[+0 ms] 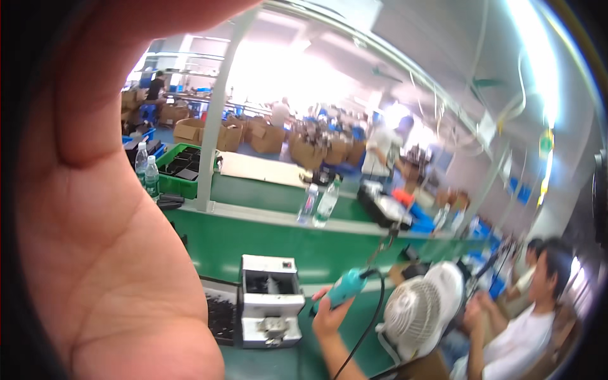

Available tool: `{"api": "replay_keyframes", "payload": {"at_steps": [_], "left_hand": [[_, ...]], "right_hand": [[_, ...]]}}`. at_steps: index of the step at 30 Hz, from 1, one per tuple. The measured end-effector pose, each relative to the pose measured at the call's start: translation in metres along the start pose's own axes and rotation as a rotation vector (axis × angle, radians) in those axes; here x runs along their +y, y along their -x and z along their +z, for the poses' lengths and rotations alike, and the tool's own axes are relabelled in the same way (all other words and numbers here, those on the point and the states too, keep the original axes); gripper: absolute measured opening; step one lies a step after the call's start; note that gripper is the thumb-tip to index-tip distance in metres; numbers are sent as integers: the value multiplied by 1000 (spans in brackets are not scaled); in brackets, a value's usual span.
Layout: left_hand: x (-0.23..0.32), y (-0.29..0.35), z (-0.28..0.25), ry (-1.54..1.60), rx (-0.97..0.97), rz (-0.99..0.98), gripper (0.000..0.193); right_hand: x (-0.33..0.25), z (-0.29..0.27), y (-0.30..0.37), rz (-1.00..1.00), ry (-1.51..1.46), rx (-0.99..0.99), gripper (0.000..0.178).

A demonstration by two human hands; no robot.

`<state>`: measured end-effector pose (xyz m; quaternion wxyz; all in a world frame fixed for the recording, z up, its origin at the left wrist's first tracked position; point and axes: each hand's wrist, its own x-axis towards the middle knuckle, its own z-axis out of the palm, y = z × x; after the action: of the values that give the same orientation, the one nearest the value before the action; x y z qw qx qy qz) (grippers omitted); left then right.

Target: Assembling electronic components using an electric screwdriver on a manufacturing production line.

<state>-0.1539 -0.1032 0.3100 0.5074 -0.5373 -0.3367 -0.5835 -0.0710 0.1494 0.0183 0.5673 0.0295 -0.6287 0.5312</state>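
My left hand fills the left side, very close to the lens, its bare palm in view. One digit stretches along the top edge; the other fingertips are out of sight. My right hand is wrapped round a teal electric screwdriver, held tilted above the green bench. A black cord loops down from the screwdriver, and a metal hook hangs just above it. Left of this hand stands a white and black screw feeder, beside a dark tray with small black pieces.
A white fan stands right of my right hand. Seated people work farther right. Plastic bottles stand on the ledge behind the bench. A green crate holds black parts. Cardboard boxes and standing people are beyond.
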Motion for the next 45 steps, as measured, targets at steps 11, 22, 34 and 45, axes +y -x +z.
{"api": "replay_keyframes", "payload": {"at_steps": [11, 22, 34, 45], "left_hand": [[55, 35, 26, 333, -122, -304, 72], [97, 212, 33, 319, -882, -64, 21], [108, 331, 23, 350, -1146, -252, 27], [108, 323, 25, 300, -1227, -363, 29]], "right_hand": [[83, -46, -52, 186, -43, 309, 40], [139, -42, -42, 577, 574, -260, 21], [152, -34, -31, 101, 705, -275, 20], [194, -48, -17, 196, 676, -339, 14]]}}
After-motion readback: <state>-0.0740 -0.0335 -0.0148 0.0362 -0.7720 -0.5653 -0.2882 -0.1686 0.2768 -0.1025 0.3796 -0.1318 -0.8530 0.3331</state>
